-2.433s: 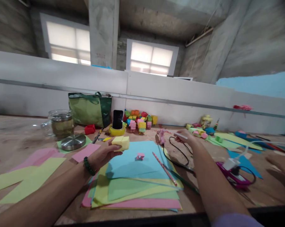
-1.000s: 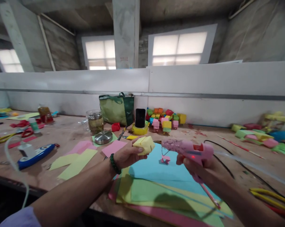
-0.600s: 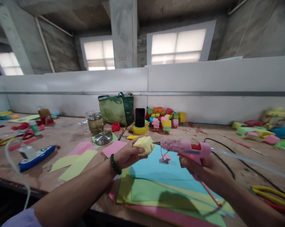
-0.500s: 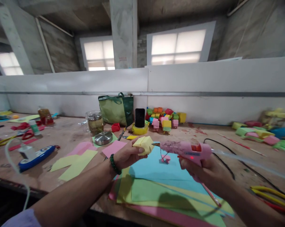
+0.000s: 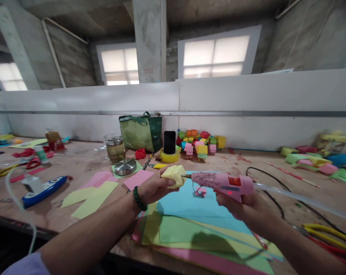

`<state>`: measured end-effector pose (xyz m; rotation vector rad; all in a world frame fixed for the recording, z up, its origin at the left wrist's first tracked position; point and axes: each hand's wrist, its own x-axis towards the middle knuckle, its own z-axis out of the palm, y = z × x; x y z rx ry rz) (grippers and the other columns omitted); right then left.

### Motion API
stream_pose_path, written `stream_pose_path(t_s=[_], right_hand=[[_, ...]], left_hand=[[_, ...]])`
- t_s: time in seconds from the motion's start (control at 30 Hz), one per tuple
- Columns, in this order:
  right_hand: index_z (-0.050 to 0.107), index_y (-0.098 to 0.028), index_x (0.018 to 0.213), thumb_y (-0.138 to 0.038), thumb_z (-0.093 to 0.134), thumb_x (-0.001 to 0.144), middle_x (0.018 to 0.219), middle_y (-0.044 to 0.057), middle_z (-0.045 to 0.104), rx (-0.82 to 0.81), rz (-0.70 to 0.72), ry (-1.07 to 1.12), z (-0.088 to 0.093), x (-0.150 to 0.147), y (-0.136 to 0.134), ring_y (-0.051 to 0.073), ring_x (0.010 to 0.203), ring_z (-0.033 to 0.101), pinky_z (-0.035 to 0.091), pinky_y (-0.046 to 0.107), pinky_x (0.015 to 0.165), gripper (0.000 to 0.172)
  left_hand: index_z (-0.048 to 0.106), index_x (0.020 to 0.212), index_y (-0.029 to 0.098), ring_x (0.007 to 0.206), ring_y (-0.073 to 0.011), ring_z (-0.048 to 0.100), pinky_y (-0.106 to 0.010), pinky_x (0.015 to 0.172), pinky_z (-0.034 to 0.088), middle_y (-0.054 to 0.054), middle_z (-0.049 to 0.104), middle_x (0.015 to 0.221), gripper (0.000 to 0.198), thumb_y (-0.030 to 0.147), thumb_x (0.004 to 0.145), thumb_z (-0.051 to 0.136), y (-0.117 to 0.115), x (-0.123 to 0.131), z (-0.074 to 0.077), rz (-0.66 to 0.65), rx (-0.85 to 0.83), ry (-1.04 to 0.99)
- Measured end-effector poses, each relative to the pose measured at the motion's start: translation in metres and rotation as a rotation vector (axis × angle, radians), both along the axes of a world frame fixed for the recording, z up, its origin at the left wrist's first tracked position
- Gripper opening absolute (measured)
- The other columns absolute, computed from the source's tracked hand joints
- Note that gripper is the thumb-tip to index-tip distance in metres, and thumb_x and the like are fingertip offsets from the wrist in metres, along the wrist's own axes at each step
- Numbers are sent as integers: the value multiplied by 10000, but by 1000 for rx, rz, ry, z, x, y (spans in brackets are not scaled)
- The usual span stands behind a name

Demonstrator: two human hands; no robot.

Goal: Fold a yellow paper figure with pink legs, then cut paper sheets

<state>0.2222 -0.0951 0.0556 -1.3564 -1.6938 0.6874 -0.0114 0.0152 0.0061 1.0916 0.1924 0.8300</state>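
Note:
My left hand (image 5: 153, 188) grips a folded yellow paper box (image 5: 173, 175) and holds it up over the table. My right hand (image 5: 241, 205) is wrapped round a pink hot glue gun (image 5: 222, 182) with a red light on its side. The gun's metal tip touches the right face of the yellow box. A clear glue stick (image 5: 301, 198) sticks out behind the gun. Below the hands lies a stack of coloured paper sheets (image 5: 201, 225) with a blue sheet on top. A small pink paper piece (image 5: 200, 191) rests on that blue sheet.
A green bag (image 5: 140, 131), a glass jar (image 5: 114, 148) with a metal lid (image 5: 125, 166), a phone on a tape roll (image 5: 169, 146) and several coloured paper boxes (image 5: 200, 144) line the back. A blue glue gun (image 5: 43, 188) lies left. Black cable (image 5: 272, 194) and coloured sticks (image 5: 324, 235) lie right.
My right hand picked up the pink glue gun from the right and brought it leftward; its tip now touches the yellow box. The view swung left. My left hand kept holding the box.

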Motion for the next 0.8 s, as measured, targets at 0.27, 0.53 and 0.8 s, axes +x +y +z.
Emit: stream_pose_path(t_s=[0.27,0.53,0.8], right_hand=[[670,-231,673,-583,647,702,469,-24,455,-30,22,17,-5,3,2,103,417,356,255,229,372,354],[673,-215,700,-573,623,724,472,-37,433,-18,20,25,-5,2,2,92,430,343,266,222,387,362],[668,-224,680,-578,606,752,472,-33,443,-7,53,12,-4,7,4,102,443,381,293,226,405,367]], left_hand=[[584,1086,168,768,-123,605,-229,687,498,-38,633,923,480,106,637,742,-1,0,1,-3,-9,-1],[578,1094,167,787,-127,613,-224,689,507,-46,633,944,480,114,646,744,0,-1,-1,-6,13,3],[577,1089,172,785,-131,618,-232,691,507,-49,641,958,486,108,636,742,-1,-1,0,5,-1,11]])
